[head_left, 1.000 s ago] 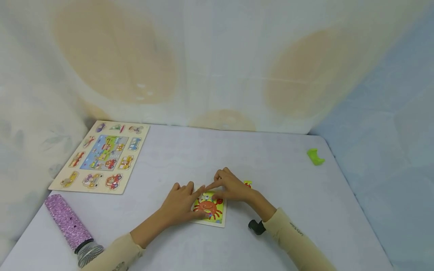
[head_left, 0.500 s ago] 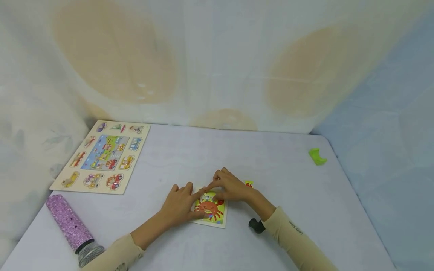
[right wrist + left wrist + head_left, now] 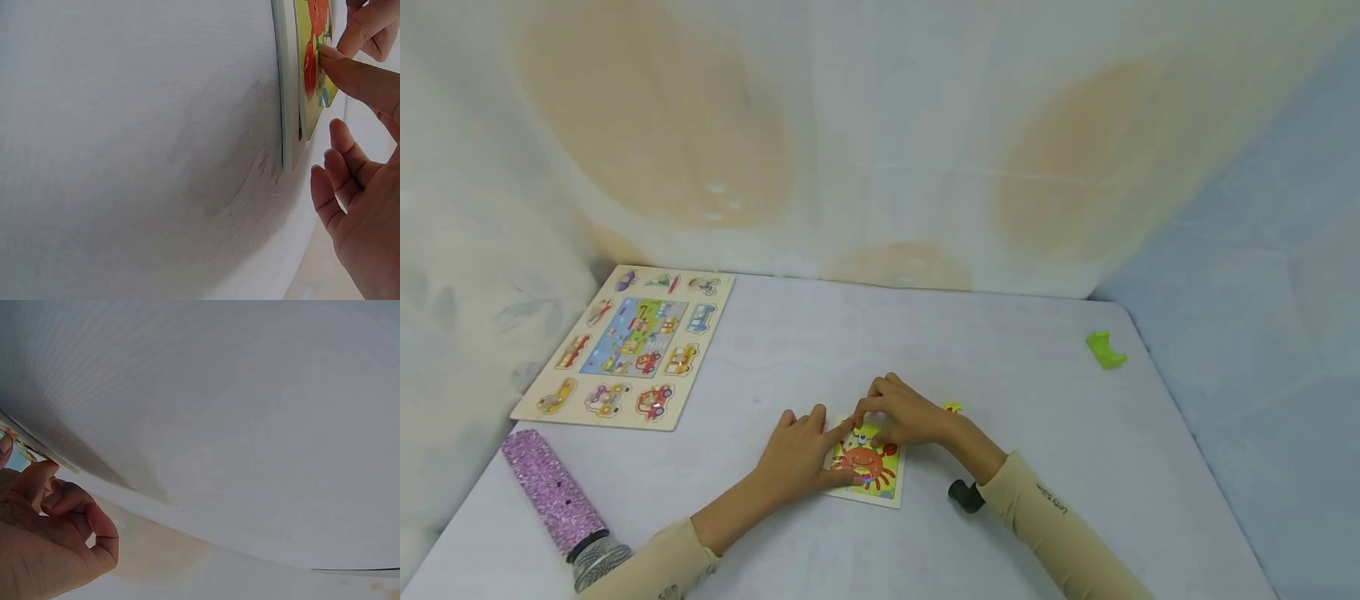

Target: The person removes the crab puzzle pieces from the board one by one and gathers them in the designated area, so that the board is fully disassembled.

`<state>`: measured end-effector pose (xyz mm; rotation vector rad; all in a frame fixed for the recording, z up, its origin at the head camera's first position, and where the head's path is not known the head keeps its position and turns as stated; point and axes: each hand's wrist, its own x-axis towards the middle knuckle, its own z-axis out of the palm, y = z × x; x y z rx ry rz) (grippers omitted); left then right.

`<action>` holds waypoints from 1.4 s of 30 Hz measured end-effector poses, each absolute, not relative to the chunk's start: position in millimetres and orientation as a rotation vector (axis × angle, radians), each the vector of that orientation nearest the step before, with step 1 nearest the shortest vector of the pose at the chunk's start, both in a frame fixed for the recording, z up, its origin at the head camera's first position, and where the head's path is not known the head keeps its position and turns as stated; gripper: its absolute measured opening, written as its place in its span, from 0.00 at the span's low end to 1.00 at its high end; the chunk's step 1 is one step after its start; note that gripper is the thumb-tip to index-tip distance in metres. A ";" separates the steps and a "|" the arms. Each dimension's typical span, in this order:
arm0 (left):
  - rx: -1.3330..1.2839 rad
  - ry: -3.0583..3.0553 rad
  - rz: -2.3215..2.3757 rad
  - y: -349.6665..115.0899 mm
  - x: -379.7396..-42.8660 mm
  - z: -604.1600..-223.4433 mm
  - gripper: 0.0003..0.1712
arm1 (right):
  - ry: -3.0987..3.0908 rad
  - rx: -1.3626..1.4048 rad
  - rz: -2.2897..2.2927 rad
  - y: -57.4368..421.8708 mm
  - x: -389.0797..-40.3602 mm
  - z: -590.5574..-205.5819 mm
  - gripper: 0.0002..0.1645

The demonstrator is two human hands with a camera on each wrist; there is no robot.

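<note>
A small crab jigsaw puzzle (image 3: 865,467) in a pale tray lies near the table's middle. My left hand (image 3: 793,458) rests on its left side, thumb low on the picture and index finger stretched to the upper edge. In the left wrist view, the index fingertip of my left hand (image 3: 56,531) meets the tray's corner. My right hand (image 3: 906,412) bends thumb and index finger around a piece with an eye (image 3: 862,437) at the top. In the right wrist view, the thumb of my right hand (image 3: 365,200) touches the picture beside a red claw. Partly hidden behind the right wrist lies a loose red-and-yellow piece (image 3: 952,407).
A wooden vehicle puzzle board (image 3: 707,342) lies at the back left. In front of it is a purple glittery microphone (image 3: 553,487). A bright green plastic piece (image 3: 1105,350) lies at the far right. Beside the right sleeve is a small black object (image 3: 964,496).
The index finger of my right hand has bent more and its hand has shifted slightly, showing more of the eye piece. My left hand stays almost still.
</note>
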<state>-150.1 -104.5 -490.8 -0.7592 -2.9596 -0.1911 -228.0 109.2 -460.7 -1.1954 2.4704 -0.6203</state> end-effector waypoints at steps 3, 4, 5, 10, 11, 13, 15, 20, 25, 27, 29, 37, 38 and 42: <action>-0.756 -2.957 -0.191 -104.1 -150.1 -491.2 0.51 | 2.488 -1.180 -0.611 109.9 -227.7 -460.9 0.18; -0.754 -2.956 -0.188 -104.0 -150.0 -491.4 0.51 | 2.496 -1.177 -0.610 110.3 -227.6 -460.8 0.18; -0.752 -2.956 -0.188 -103.9 -150.0 -491.5 0.51 | 2.505 -1.176 -0.612 110.8 -227.3 -460.9 0.19; -0.745 -2.953 -0.184 -103.6 -149.7 -490.9 0.51 | 2.535 -1.133 -0.642 113.3 -225.5 -461.8 0.19; -0.745 -2.952 -0.184 -103.5 -149.6 -490.6 0.51 | 2.535 -1.124 -0.657 113.4 -225.1 -462.2 0.19; -0.745 -2.952 -0.180 -103.5 -149.4 -490.2 0.51 | 2.533 -1.096 -0.678 113.4 -224.2 -463.3 0.19; -0.746 -2.950 -0.174 -103.7 -149.0 -490.1 0.51 | 2.533 -1.077 -0.696 112.8 -223.5 -464.5 0.18; -0.740 -2.939 -0.168 -103.4 -148.0 -490.4 0.51 | 2.551 -1.046 -0.704 110.6 -222.6 -465.6 0.14; -0.721 -2.949 -0.169 -103.0 -146.3 -490.6 0.51 | 2.538 -0.997 -0.726 109.7 -223.2 -466.2 0.11; -0.714 -2.950 -0.165 -102.8 -145.8 -490.9 0.50 | 2.529 -0.975 -0.742 110.0 -224.0 -466.3 0.09; -0.710 -2.949 -0.162 -102.4 -146.1 -491.7 0.50 | 2.516 -0.954 -0.765 110.8 -224.7 -466.2 0.07; -0.767 -2.862 -0.114 -103.3 -147.5 -489.8 0.51 | 2.460 -0.869 -0.869 112.9 -228.2 -469.5 0.05; -0.806 -2.820 -0.103 -103.2 -147.3 -488.8 0.48 | 2.452 -0.866 -0.883 113.0 -228.7 -470.0 0.05; -1.038 -2.656 -0.103 -97.6 -142.9 -487.0 0.34 | 2.424 -0.848 -0.915 114.1 -230.8 -469.4 0.05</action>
